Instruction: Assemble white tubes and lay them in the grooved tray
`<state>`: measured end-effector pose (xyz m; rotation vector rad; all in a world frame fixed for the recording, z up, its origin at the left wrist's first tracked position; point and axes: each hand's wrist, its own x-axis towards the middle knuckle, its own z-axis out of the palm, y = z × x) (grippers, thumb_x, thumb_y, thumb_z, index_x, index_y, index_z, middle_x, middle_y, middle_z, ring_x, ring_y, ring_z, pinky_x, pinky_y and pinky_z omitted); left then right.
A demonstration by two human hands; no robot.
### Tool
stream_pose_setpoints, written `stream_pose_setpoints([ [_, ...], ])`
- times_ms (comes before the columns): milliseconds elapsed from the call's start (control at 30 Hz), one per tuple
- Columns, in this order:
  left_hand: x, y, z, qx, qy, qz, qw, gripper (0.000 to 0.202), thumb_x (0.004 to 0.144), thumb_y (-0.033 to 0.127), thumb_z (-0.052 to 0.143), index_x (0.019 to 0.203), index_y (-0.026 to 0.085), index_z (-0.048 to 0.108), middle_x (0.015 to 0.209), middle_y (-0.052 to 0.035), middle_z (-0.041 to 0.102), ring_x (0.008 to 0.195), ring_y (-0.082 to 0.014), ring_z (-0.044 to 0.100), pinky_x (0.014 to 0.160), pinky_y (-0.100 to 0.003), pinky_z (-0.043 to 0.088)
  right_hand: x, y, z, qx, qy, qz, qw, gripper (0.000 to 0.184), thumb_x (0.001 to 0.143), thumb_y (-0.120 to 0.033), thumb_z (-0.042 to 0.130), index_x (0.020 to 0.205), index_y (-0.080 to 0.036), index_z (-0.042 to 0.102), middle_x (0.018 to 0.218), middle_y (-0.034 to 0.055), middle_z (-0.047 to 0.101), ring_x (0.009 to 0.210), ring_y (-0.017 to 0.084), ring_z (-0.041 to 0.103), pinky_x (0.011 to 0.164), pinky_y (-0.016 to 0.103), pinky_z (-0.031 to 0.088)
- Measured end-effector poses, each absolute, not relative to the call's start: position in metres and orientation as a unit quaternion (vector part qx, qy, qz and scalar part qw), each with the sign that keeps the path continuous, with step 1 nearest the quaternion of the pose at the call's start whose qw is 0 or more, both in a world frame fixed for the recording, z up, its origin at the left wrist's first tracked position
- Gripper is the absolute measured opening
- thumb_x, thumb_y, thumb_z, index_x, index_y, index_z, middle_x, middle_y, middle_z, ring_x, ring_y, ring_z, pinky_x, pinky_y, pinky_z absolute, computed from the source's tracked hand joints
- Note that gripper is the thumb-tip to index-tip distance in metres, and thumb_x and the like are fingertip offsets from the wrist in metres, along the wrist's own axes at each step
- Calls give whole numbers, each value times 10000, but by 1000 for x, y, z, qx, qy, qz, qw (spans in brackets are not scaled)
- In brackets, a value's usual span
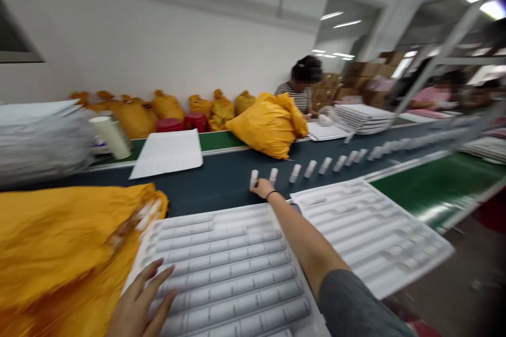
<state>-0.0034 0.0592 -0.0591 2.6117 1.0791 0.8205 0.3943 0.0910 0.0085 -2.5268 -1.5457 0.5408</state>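
Note:
My right hand [261, 188] reaches out to the dark conveyor belt [221, 179], fingers closed around a small white tube [253, 177] standing there. A row of similar white tubes [328, 164] runs away to the right along the belt. My left hand [139, 303] lies open and flat on the near left corner of a white tray [233, 268] filled with long white tubes. A second white moulded tray [367, 226] lies to the right of my arm.
A yellow sack [59, 253] sits at my left, another yellow sack [269, 124] across the belt. White sheets [168, 152] and stacked trays [361, 116] lie beyond. Two people sit at the far side, near cardboard boxes [367, 71].

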Motion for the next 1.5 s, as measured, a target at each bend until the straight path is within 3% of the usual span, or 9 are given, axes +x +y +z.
stream_pose_setpoints([
  [267, -56, 116, -32, 846, 501, 164, 80, 360, 864, 309, 386, 1007, 127, 662, 1105, -177, 629, 1059, -313, 577, 958, -485, 432, 360, 43, -13, -747, -641, 166, 64, 331, 891, -306, 495, 1143, -132, 623, 1052, 136, 645, 985, 226, 602, 850, 320, 455],
  [400, -28, 178, -20, 835, 516, 159, 106, 323, 924, 262, 350, 1051, 145, 622, 1050, -120, 644, 1013, -225, 591, 917, -384, 459, 321, 39, -22, -676, -716, 173, 13, 147, 756, -154, 582, 791, -141, 724, 929, 126, 681, 879, 242, 636, 765, 302, 451],
  [567, 21, 216, -30, 813, 546, 143, 144, 316, 895, 365, 524, 1107, 135, 567, 1112, -88, 600, 1005, -212, 584, 884, -443, 482, 304, 49, -26, -676, -724, 136, -24, 114, 656, -57, 565, 626, -99, 667, 824, 179, 671, 818, 291, 632, 696, 327, 423],
  [700, 17, 212, -28, 804, 555, 119, 177, 339, 895, 384, 520, 1155, 170, 553, 1193, -90, 570, 1038, -214, 572, 903, -437, 477, 312, 39, -28, -690, -713, 120, 5, 112, 678, -109, 558, 744, -118, 648, 868, 142, 661, 821, 254, 618, 683, 297, 409],
  [900, -44, 165, -2, 768, 609, 105, 166, 277, 851, 233, 529, 1047, 42, 576, 940, -164, 628, 914, -294, 609, 807, -449, 473, 333, 6, -22, -716, -675, 140, 104, 187, 840, -253, 430, 961, -175, 551, 862, 56, 624, 751, 179, 581, 640, 270, 414],
  [1033, -48, 112, 12, 812, 519, 195, 181, 278, 877, 185, 464, 1146, 161, 530, 1114, -102, 557, 1092, -227, 521, 959, -369, 403, 328, -7, -12, -697, -636, 235, 232, 243, 848, -329, 481, 1040, -198, 552, 860, 41, 610, 710, 170, 557, 655, 299, 444],
  [1167, -9, 64, 13, 825, 321, 348, 309, 225, 892, 246, 513, 1115, 223, 532, 1079, -55, 558, 1037, -181, 526, 922, -322, 430, 289, -14, 4, -590, -659, 319, 341, 295, 892, -345, 468, 1143, -213, 551, 997, 65, 607, 804, 173, 569, 724, 319, 477],
  [1300, 20, 38, 16, 838, 281, 316, 346, 296, 910, 227, 485, 1201, 267, 518, 1073, -47, 552, 1012, -173, 524, 906, -325, 434, 260, -15, 28, -469, -683, 354, 435, 275, 950, -311, 402, 1185, -243, 527, 1058, 60, 597, 870, 156, 588, 767, 305, 498],
  [1500, 23, 30, 26, 879, 287, 261, 278, 389, 923, 210, 444, 1309, 260, 448, 992, -52, 567, 881, -160, 550, 785, -304, 478, 269, -10, 45, -385, -818, 226, 364, 320, 910, -158, 481, 1214, -235, 545, 1075, 72, 586, 1012, 169, 553, 892, 317, 451],
])
